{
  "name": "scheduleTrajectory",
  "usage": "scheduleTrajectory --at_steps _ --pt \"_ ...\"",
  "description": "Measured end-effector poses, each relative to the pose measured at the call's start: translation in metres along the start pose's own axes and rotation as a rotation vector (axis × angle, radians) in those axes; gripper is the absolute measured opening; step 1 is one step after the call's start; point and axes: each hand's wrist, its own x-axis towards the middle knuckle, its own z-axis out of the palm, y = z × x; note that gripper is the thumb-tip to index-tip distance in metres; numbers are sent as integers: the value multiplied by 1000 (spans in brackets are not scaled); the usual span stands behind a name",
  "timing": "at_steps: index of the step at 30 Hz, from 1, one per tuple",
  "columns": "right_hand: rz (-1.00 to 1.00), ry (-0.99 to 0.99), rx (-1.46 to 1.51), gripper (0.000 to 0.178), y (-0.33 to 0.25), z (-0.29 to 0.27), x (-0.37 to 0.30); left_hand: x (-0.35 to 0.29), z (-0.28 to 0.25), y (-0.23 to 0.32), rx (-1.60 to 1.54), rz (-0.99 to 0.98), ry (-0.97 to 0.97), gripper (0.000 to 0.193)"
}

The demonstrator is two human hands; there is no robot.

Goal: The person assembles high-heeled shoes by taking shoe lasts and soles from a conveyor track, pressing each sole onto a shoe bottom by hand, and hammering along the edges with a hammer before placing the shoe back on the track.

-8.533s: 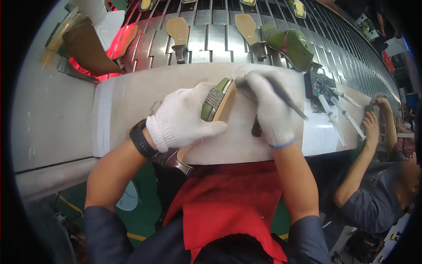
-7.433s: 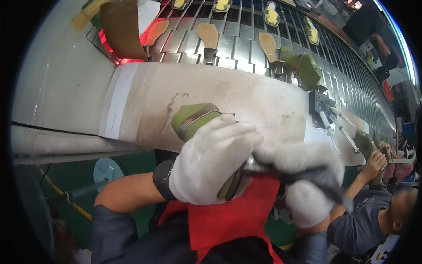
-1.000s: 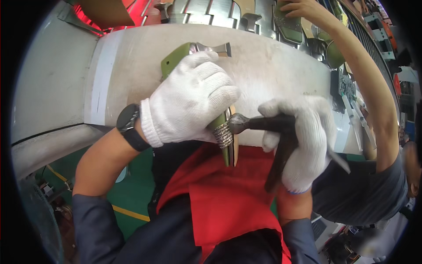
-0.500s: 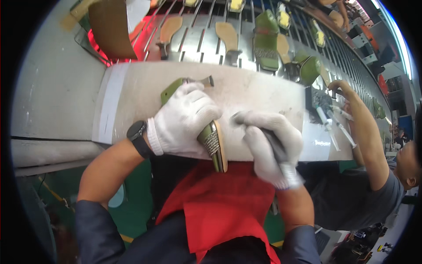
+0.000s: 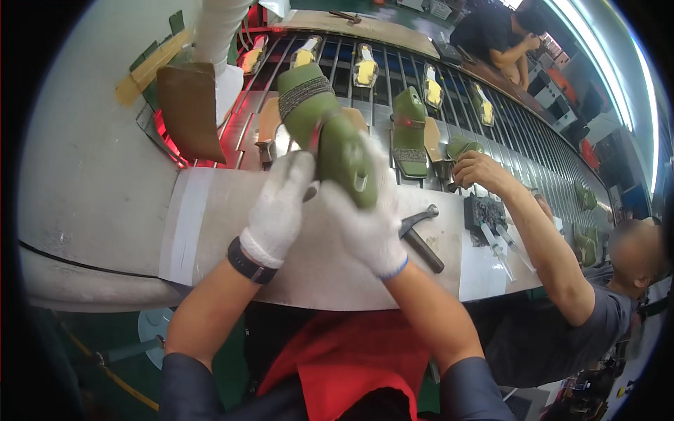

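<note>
A green heeled sandal (image 5: 306, 105) with a glittery braided strap, on a green last, is raised over the far edge of the worktop, blurred by motion. My right hand (image 5: 372, 228), in a white glove, grips it from the right around the last's end. At its lower left, my gloved left hand (image 5: 277, 207) is closed about a dark part that looks like the heel. Some fingers are hidden or smeared. A hammer (image 5: 424, 251) with a dark handle lies on the worktop (image 5: 330, 274), just right of my right wrist.
Beyond the worktop runs a slatted conveyor (image 5: 382, 112) with another green sandal (image 5: 408, 133), tan soles and several yellow-and-clear pieces (image 5: 365, 67). A brown board (image 5: 188, 112) stands by a red glow. At right, a co-worker's hand (image 5: 477, 170) touches a green shoe near syringes (image 5: 497, 252).
The hammer has left my right hand and lies on the worktop. The sandal has moved up and away from my body, and my right hand has taken hold of it.
</note>
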Motion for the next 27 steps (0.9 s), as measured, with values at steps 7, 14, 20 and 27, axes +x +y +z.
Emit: scheduleTrajectory --at_steps 7,14,20,27 --pt "597 -255 -404 71 83 42 92 5 18 -39 591 211 -365 36" --pt "97 17 -513 48 89 -20 148 38 19 -65 869 519 -261 29" --pt "306 -1182 -1443 37 125 -138 201 42 15 -60 758 544 -369 27" --pt "485 -1049 -1587 41 205 -138 162 44 5 -59 766 518 -427 25"
